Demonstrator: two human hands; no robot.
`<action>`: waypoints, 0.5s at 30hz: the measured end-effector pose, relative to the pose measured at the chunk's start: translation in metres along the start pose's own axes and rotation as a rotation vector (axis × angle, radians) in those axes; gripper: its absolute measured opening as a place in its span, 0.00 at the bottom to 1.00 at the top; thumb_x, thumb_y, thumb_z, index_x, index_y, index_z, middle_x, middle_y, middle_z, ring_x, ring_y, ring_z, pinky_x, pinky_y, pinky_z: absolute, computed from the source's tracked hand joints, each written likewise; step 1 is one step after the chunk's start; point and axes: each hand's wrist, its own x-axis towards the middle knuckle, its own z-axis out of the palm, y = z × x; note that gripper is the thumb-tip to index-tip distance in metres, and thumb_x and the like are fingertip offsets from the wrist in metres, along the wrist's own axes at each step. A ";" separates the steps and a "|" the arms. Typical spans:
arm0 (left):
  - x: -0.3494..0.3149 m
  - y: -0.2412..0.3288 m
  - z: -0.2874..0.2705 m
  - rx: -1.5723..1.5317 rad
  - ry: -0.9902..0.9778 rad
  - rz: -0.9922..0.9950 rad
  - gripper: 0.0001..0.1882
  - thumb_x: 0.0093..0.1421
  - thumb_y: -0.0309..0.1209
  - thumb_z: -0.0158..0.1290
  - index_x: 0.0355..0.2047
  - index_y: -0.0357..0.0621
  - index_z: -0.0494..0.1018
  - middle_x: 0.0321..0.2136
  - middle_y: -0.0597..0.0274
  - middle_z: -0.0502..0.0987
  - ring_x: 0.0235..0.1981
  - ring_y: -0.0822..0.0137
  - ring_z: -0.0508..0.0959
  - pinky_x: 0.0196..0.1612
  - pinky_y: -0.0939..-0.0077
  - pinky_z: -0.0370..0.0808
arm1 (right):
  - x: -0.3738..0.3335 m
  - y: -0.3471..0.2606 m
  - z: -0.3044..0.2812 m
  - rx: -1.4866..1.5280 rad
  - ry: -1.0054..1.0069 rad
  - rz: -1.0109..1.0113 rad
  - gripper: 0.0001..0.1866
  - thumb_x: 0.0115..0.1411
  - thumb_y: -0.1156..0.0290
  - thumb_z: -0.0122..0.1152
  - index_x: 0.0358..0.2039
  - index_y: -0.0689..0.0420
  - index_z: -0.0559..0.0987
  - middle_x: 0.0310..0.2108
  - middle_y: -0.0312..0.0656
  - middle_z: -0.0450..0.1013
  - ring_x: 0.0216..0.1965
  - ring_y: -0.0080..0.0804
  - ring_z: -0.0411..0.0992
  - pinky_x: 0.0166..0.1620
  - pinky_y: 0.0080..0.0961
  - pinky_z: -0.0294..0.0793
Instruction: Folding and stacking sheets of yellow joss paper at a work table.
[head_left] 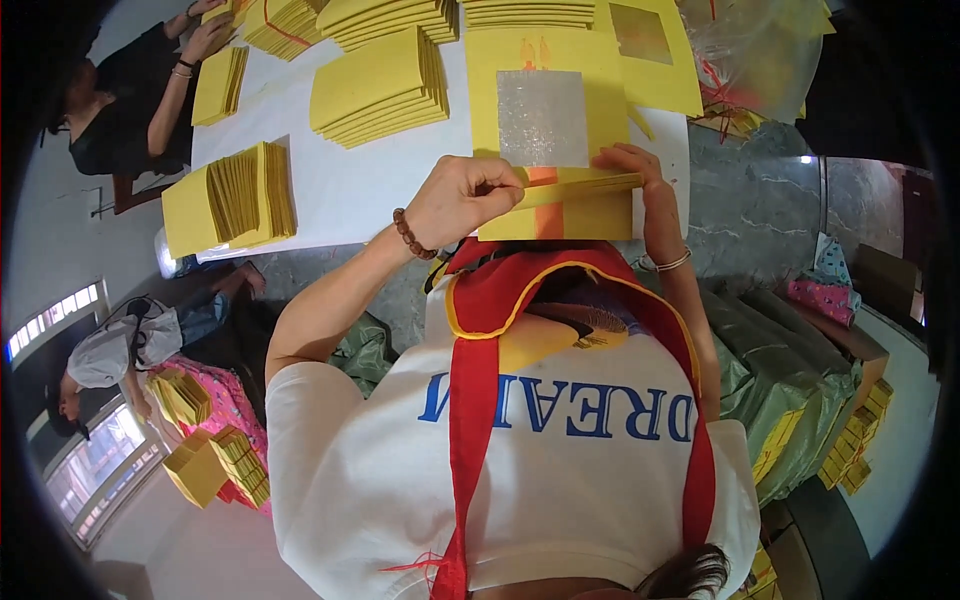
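In front of me at the table's near edge lies yellow joss paper (552, 60) with a silver foil square and orange print. Its near part is raised into a folded band. My left hand (462, 200), a brown bead bracelet at its wrist, is closed in a pinch on the left end of that band. At the other end, my right hand (655, 195) grips the band's right edge, fingers reaching over the paper and part of the thumb hidden. Another foil-marked yellow sheet (675, 75) lies just beyond, to the right.
Stacks of folded yellow paper (375, 88) and a standing bundle (225, 200) fill the white table's (330, 190) left side. A clear plastic bag (765, 60) sits at the far right. A co-worker's hand (208, 38) handles paper at far left; another person bends behind. Green-wrapped bundles (780, 400) stand right.
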 end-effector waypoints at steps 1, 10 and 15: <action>0.000 0.000 0.000 -0.020 0.003 -0.020 0.06 0.55 0.26 0.53 0.28 0.33 0.75 0.18 0.70 0.71 0.21 0.82 0.64 0.25 0.84 0.64 | 0.000 0.000 0.001 0.071 -0.006 -0.027 0.18 0.61 0.61 0.44 0.46 0.58 0.74 0.45 0.40 0.73 0.57 0.37 0.58 0.61 0.32 0.53; 0.006 0.006 -0.032 0.494 0.022 0.582 0.20 0.53 0.32 0.57 0.46 0.40 0.72 0.46 0.54 0.70 0.46 0.58 0.68 0.48 0.69 0.66 | -0.002 0.017 0.007 0.285 0.142 0.337 0.15 0.58 0.71 0.57 0.45 0.63 0.73 0.44 0.37 0.71 0.41 0.20 0.69 0.42 0.19 0.71; 0.013 -0.021 -0.033 0.809 0.085 0.584 0.24 0.48 0.27 0.55 0.48 0.46 0.71 0.50 0.54 0.68 0.51 0.53 0.65 0.53 0.62 0.64 | 0.004 0.005 0.003 0.159 0.145 0.137 0.19 0.49 0.75 0.63 0.43 0.57 0.74 0.44 0.40 0.71 0.49 0.33 0.67 0.51 0.27 0.66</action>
